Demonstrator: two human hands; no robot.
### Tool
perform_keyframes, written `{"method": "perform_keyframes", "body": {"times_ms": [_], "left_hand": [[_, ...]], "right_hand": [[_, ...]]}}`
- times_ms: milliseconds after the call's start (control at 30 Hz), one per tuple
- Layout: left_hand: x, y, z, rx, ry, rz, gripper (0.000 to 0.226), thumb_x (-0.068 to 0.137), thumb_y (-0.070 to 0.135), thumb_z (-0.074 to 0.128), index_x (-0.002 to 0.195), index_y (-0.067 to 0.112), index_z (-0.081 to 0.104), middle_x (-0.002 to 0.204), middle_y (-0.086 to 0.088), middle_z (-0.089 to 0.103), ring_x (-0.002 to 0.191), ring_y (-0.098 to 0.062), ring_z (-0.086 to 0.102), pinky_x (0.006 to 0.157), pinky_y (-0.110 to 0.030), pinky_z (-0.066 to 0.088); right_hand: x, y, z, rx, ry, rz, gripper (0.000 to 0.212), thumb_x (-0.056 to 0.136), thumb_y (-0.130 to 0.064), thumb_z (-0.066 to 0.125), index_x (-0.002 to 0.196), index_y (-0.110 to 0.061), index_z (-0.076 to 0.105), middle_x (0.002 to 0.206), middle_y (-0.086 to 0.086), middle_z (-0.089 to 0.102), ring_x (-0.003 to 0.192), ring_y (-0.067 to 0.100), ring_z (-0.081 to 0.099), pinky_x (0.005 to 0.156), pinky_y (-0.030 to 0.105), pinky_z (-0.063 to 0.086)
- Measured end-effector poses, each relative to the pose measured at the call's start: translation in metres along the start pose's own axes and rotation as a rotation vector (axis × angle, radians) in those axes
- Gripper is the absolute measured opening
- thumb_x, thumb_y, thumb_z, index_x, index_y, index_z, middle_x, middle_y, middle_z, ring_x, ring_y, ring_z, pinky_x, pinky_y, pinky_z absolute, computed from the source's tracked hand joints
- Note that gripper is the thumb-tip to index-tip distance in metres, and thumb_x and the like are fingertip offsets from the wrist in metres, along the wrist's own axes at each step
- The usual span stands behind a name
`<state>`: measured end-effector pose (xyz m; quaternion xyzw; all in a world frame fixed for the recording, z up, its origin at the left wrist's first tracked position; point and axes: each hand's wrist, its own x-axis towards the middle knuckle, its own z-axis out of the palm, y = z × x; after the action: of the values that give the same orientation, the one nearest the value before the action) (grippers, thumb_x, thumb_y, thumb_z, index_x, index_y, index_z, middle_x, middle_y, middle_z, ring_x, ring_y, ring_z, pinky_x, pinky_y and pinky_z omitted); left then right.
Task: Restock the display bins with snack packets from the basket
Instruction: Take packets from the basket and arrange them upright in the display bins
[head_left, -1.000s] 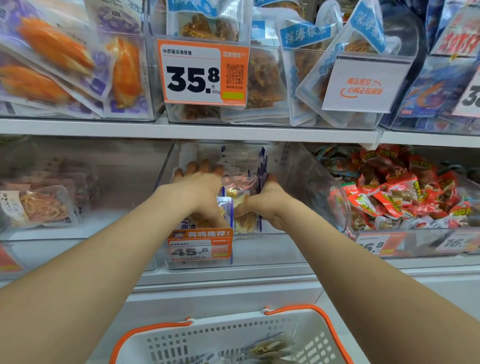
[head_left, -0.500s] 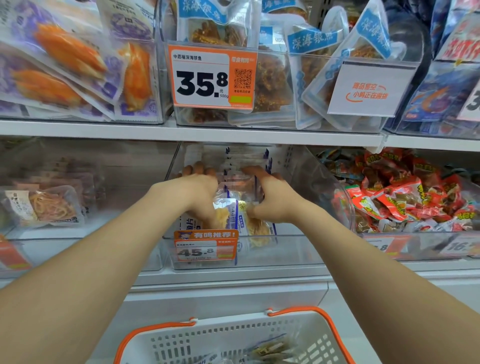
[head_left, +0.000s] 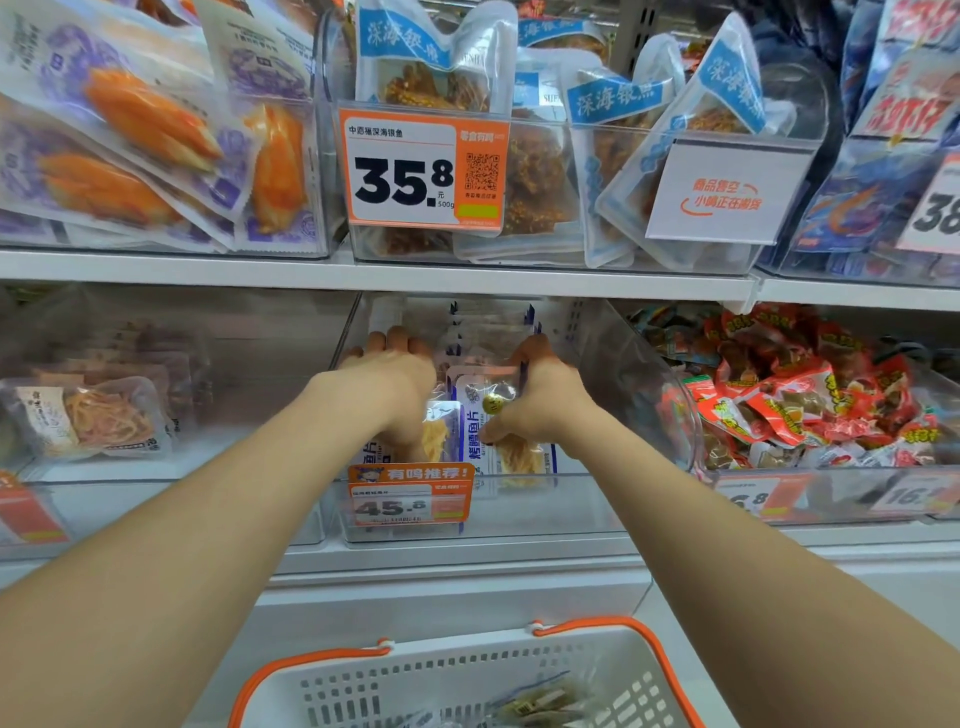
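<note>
Left hand (head_left: 387, 379) and right hand (head_left: 540, 402) grip snack packets (head_left: 467, 415) above the 45.8 tag (head_left: 410, 497).

A shop: shelves (head_left: 363, 273) of clear bins (head_left: 519, 499) with snack packets (head_left: 779, 400), price tags (head_left: 423, 169), a shopping basket (head_left: 467, 670) below.

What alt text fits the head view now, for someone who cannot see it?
The left hand and right hand grip upright packets in the clear middle bin on the lower shelf, behind an orange 45.8 tag. Below, a white basket with an orange rim holds spare packets.
</note>
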<state>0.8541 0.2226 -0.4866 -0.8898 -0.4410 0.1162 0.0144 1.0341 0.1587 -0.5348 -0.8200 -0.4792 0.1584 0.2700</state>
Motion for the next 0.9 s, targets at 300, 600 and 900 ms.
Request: {"method": "perform_keyframes", "body": {"times_ms": [300,600,900], "left_hand": [[0.002,0.001,-0.001,-0.166,0.003,0.052,0.106,0.064,0.068,0.088,0.144,0.020,0.037,0.145,-0.010,0.039,0.136,-0.040,0.039,0.114,-0.058,0.039],[0.008,0.027,0.002,-0.402,0.250,0.051,0.017,0.098,0.022,0.055,0.083,0.018,0.046,0.100,-0.005,0.047,0.112,-0.038,0.047,0.102,-0.055,0.033],[0.007,0.032,0.000,-0.407,0.120,0.118,0.010,0.101,0.011,0.055,0.098,0.015,0.045,0.095,-0.004,0.050,0.091,-0.026,0.053,0.102,-0.056,0.045]], "right_hand": [[0.009,0.014,-0.005,0.000,0.181,-0.027,0.088,0.052,-0.021,0.098,0.108,-0.039,0.032,0.113,0.009,0.055,0.081,0.025,0.063,0.052,0.028,0.051],[-0.002,0.037,-0.014,0.104,0.151,-0.111,0.095,0.043,-0.036,0.101,0.117,-0.039,0.040,0.116,0.007,0.057,0.098,0.025,0.064,0.080,0.040,0.062],[-0.001,0.022,0.001,0.132,0.137,-0.190,0.090,0.049,-0.036,0.104,0.114,-0.041,0.042,0.118,0.004,0.060,0.102,0.025,0.064,0.084,0.040,0.061]]}}
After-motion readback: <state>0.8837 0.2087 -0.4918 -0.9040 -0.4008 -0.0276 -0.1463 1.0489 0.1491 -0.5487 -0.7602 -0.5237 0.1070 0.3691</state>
